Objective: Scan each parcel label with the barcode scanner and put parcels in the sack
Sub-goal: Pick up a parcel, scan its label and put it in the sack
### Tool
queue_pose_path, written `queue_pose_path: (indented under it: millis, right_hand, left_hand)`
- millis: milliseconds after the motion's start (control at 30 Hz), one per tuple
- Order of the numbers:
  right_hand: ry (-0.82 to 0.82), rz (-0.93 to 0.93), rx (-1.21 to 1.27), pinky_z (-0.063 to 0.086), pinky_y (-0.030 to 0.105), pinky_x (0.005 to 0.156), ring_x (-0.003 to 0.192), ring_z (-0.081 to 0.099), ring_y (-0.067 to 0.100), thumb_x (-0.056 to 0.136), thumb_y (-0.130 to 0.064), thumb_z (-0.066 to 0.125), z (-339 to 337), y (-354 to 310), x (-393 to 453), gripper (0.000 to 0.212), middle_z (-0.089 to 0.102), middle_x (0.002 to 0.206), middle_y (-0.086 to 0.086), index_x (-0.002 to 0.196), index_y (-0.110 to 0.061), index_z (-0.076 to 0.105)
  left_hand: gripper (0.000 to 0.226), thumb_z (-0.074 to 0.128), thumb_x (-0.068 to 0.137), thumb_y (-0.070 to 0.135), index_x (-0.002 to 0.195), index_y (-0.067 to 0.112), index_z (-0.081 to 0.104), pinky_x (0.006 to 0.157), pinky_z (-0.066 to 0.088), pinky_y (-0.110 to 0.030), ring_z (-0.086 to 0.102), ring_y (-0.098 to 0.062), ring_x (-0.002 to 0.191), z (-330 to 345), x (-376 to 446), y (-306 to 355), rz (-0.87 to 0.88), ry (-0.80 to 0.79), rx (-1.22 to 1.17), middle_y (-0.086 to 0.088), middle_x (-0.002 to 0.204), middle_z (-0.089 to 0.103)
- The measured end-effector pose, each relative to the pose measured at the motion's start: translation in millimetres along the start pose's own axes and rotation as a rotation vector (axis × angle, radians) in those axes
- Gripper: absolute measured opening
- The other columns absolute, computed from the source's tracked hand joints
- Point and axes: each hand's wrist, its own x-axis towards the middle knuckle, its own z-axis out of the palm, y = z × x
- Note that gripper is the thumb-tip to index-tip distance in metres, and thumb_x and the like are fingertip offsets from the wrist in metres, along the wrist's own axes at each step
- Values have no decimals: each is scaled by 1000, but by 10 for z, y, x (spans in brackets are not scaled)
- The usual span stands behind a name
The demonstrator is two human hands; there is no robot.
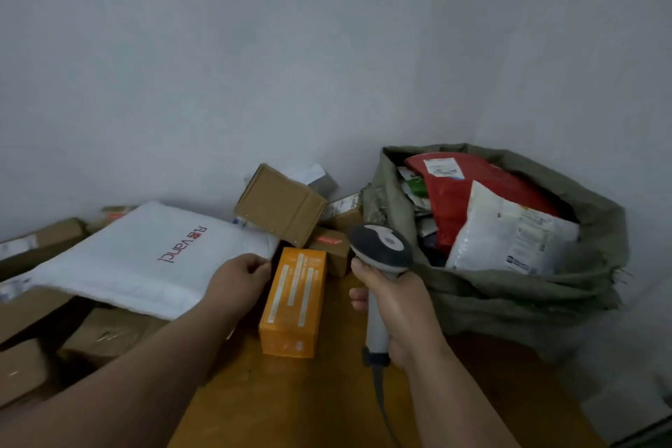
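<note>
The white padded mailer (145, 258) with red lettering lies tilted across a heap of brown cartons (40, 247) on the left. The left hand (238, 282) pinches its near right corner, fingers curled onto the edge. Just beside that hand, an orange box (292, 302) lies flat on the wooden table (302, 400). To the right, the right hand (398, 309) is wrapped tight round the handle of the barcode scanner (381, 251), its grey head pointing up and away, cable trailing down toward the camera. Behind the scanner, a tilted brown box (280, 205) leans on smaller cartons against the wall. Far right, the green sack (509, 298) sags open on the table's corner, holding a red bag (458, 193) and a white pouch (509, 233).
</note>
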Motion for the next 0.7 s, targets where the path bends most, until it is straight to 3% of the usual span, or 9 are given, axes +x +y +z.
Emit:
queue_pose_path:
  millis: [133, 367, 500, 700]
  right_hand:
    - [-104, 55, -27, 59, 31, 67, 73, 71, 19, 83, -30, 80, 327, 63, 120, 18, 75, 81, 9, 92, -16, 74]
    - [-216, 126, -57, 60, 33, 73, 75, 70, 19, 83, -31, 80, 839, 209, 290, 26, 73, 81, 8, 101, -16, 71]
    - [-161, 110, -29, 57, 27, 63, 74, 70, 17, 84, -28, 78, 1097, 143, 461, 18, 73, 79, 7, 95, -15, 70]
    - [39, 57, 41, 61, 38, 80, 76, 69, 18, 83, -30, 79, 1488, -69, 1062, 20, 71, 77, 5, 90, -14, 71]
  left_hand:
    - [21, 53, 100, 24, 111, 12, 67, 80, 45, -34, 61, -24, 96, -285, 13, -299, -115, 152, 34, -4, 100, 68]
    - [12, 54, 99, 26, 103, 18, 62, 89, 51, -42, 60, -26, 99, -644, 74, -603, -234, 244, -33, -5, 102, 65]
    - [11, 54, 99, 26, 100, 19, 62, 89, 51, -40, 61, -26, 101, -797, 277, -693, -263, 258, -71, -6, 107, 66]
    - [28, 54, 99, 31, 119, 14, 63, 93, 49, -39, 61, -23, 105, -930, 946, -627, -202, 160, -102, -2, 111, 66]
